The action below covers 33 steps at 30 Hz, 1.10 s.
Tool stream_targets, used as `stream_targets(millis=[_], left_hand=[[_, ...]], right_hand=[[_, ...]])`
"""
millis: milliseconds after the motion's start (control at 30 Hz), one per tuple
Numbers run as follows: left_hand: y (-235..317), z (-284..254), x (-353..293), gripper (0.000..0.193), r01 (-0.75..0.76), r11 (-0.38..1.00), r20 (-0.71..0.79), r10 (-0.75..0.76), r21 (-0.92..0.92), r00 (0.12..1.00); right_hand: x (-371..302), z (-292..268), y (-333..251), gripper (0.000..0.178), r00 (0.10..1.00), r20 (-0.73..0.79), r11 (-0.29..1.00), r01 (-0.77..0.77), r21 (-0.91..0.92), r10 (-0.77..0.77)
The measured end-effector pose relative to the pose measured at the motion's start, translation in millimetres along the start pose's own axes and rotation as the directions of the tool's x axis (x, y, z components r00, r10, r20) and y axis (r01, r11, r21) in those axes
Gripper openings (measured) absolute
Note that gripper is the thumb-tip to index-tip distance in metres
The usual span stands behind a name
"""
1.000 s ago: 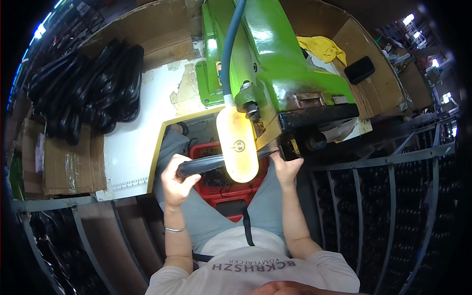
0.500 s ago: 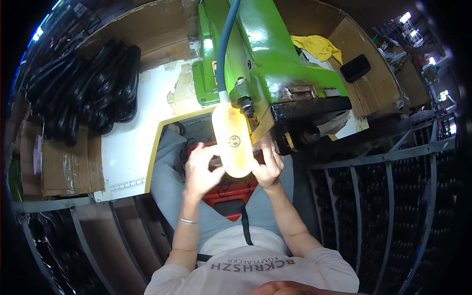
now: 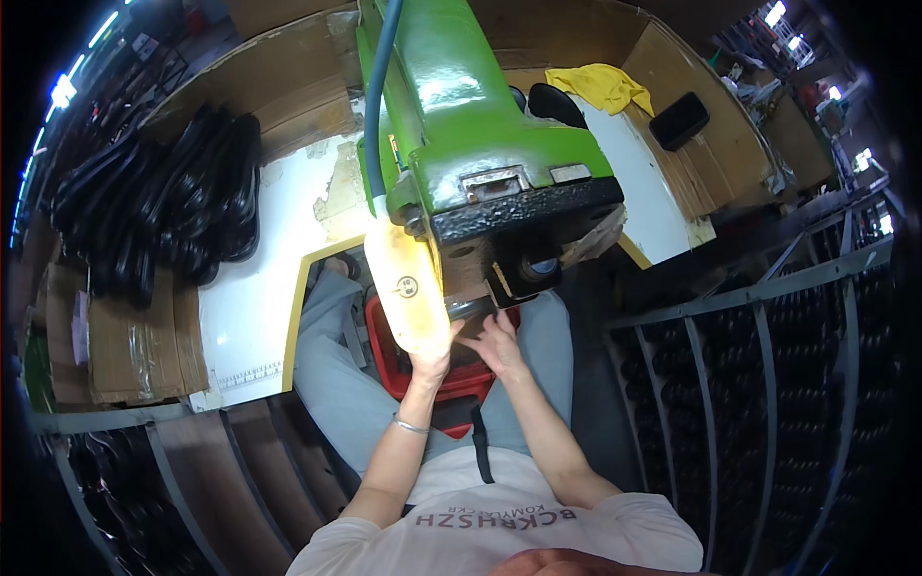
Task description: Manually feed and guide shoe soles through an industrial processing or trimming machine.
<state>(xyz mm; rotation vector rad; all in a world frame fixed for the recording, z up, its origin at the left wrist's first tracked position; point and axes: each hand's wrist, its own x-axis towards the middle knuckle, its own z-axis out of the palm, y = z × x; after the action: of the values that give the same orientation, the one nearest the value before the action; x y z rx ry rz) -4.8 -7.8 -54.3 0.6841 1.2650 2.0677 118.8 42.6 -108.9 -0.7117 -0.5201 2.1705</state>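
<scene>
A large green machine (image 3: 523, 149) stands in front of me, with a black lower head. Beside the head hangs a glowing yellow lamp (image 3: 411, 302) on a blue-grey cable. My left hand (image 3: 432, 363) is behind the lamp's lower end, most of its fingers hidden. Just right of it, my right hand (image 3: 497, 348) is raised under the machine head, fingers stretched and thumb apart. A dark curved piece (image 3: 471, 309) shows by the fingertips; its kind is unclear, and I cannot tell whether either hand touches it. Below the hands, a red container (image 3: 389, 370) sits between my knees.
Black, sole-shaped pieces (image 3: 163, 197) lie heaped on the white table (image 3: 240, 317) at left. Cardboard walls enclose the table. A yellow cloth (image 3: 603, 88) and a black rectangular object (image 3: 680, 121) are at the far right. Metal racks (image 3: 759, 384) with dark pieces flank me.
The machine and lamp appear farther left in the picture. My left hand has moved right, behind the lamp, close to the right hand. My right hand's fingers have straightened. More of the red container shows.
</scene>
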Motion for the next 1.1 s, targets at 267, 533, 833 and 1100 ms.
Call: stream_targets(millis=[267, 533, 833, 1100], left_hand=[[18.8, 1.1, 10.7, 0.019, -0.257, 0.792, 0.215, 0.162, 0.554, 0.963], [103.7, -7.0, 22.9, 0.032, -0.189, 0.982, 0.064, 0.190, -0.026, 0.980], [121.6, -105.4, 25.5, 0.027, -0.058, 0.965, 0.133, 0.095, -0.254, 0.987], [146.0, -80.0, 27.8, 0.036, -0.432, 0.701, 0.327, 0.290, 0.568, 0.900]], right_hand=[[-20.8, 25.5, -105.3, 0.055, 0.624, -0.120, 0.534, 0.535, -0.654, -0.772], [-39.5, 65.4, -138.1, 0.064, 0.533, 0.212, 0.158, 0.565, -0.810, -0.819], [-40.6, 100.5, -98.2, 0.064, 0.483, 0.566, -0.123, 0.679, -0.724, -0.668], [-43.2, 105.3, -104.8, 0.055, 0.446, 0.471, -0.099, 0.637, -0.764, -0.761]])
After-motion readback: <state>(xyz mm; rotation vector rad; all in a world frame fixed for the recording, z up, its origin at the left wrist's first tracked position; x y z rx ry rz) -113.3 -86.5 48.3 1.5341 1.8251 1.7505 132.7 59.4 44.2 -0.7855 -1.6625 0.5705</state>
